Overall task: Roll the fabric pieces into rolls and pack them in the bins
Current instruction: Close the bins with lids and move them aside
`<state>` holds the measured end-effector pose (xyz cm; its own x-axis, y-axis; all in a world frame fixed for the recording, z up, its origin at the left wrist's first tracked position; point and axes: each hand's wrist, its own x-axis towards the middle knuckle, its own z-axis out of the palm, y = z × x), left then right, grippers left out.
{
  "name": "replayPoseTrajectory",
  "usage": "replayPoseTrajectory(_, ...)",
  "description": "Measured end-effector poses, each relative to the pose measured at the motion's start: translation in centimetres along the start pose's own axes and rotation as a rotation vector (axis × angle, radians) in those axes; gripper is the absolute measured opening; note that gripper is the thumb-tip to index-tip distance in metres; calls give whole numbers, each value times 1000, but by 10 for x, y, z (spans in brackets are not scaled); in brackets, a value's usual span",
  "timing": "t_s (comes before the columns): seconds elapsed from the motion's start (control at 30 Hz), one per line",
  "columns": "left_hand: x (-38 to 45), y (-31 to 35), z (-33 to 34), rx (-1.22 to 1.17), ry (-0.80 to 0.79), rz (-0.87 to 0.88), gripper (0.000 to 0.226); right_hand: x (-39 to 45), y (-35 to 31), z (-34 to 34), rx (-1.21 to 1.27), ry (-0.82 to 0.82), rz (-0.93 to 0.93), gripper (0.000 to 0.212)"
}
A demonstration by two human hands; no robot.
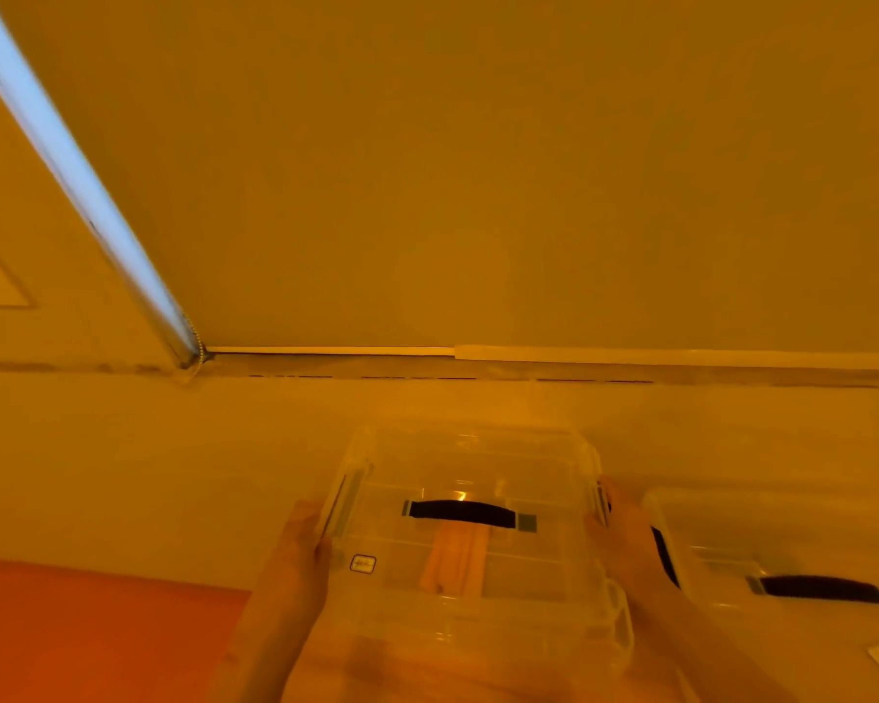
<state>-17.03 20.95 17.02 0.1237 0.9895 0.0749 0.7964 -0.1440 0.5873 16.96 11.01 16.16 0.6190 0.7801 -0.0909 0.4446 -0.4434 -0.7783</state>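
Observation:
A clear plastic bin (544, 499) with a lid and a black handle (462, 512) sits on the pale table in the lower middle of the head view. Through the lid I see a pale rolled fabric piece (455, 560) inside. My left hand (300, 540) grips the bin's left side at the latch. On the bin's right side, my right hand (622, 535) holds the other latch. The picture is blurred and tinted orange.
A second clear lidded bin (731, 530) with a black handle stands at the lower right, close beside my right hand. An orange-red surface (97, 631) lies at the lower left. The wall and a window blind rise behind the table edge.

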Motion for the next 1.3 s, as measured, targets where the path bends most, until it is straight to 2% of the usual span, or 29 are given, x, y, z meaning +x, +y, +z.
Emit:
replayPoseTrajectory(0.27, 32, -31, 18, 81, -25, -50, 21, 13, -7, 9, -30, 40, 40, 38)
replayPoseTrajectory(0.4, 50, -53, 34, 82, -72, -87, 25, 17, -11, 12, -62, 45, 55, 43)
replayPoseTrajectory(0.77, 38, -24, 27, -91, -43, -30, 28, 24, -5, 23, -103, 93, 84, 36)
replayPoseTrajectory(0.9, 35, -19, 28, -123, -39, -58, 12, 24, -2, 22, -140, 88, 88, 35)
replayPoseTrajectory(1.07, 33, -21, 27, -157, -5, -46, 13, 21, -3, 25, -134, 105, 93, 34)
replayPoseTrajectory(1.3, 24, -37, 24, -122, -28, -27, 32, 9, 5, 25, -129, 120, 100, 26)
